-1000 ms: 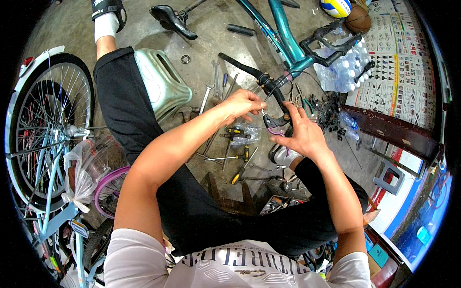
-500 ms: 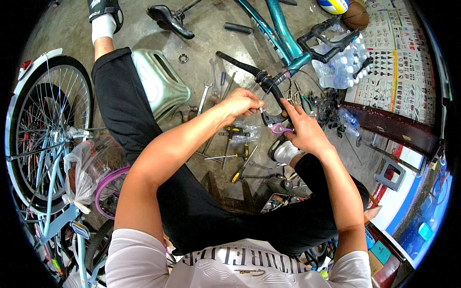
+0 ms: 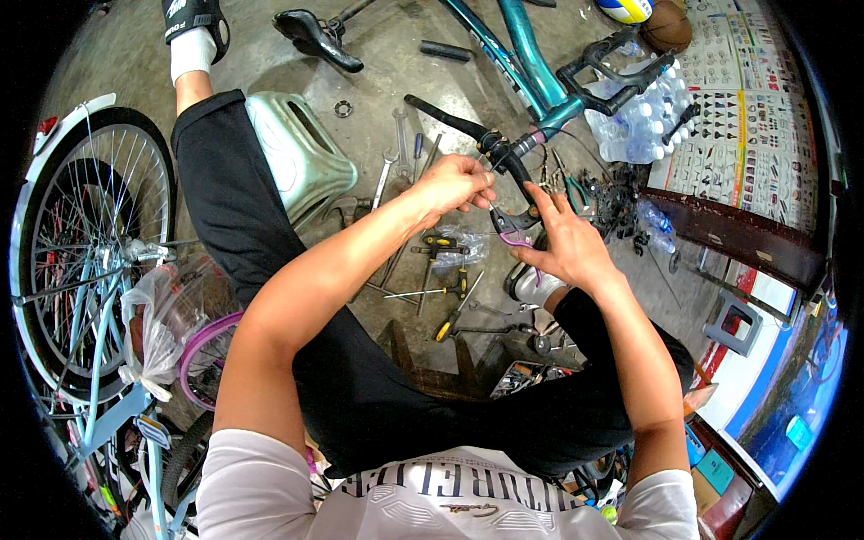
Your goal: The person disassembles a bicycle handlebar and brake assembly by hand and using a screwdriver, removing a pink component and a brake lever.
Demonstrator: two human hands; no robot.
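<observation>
A black bicycle handlebar [image 3: 447,117] is joined to a teal bike frame [image 3: 538,76] in front of me. Near its right end sits a brake lever [image 3: 516,239] with a purple blade. My right hand [image 3: 576,245] is closed about this end, fingers on the bar and thumb by the purple blade. Left of it, my left hand [image 3: 457,187] pinches what looks like a thin cable [image 3: 492,204] just above the lever's mount. Its other end runs toward the bar's middle and is partly hidden by the fingers.
Spanners [image 3: 385,178], screwdrivers [image 3: 447,319] and hex keys lie on the concrete floor below my hands. A pale green stool [image 3: 301,162] stands left, beside a bicycle wheel [image 3: 94,243]. Packed water bottles [image 3: 639,121] and a dark parts pile [image 3: 614,207] are at right.
The purple lever blade has swung slightly away from the bar, and my right thumb has shifted with it. My left hand has turned a little, its fingers curling more.
</observation>
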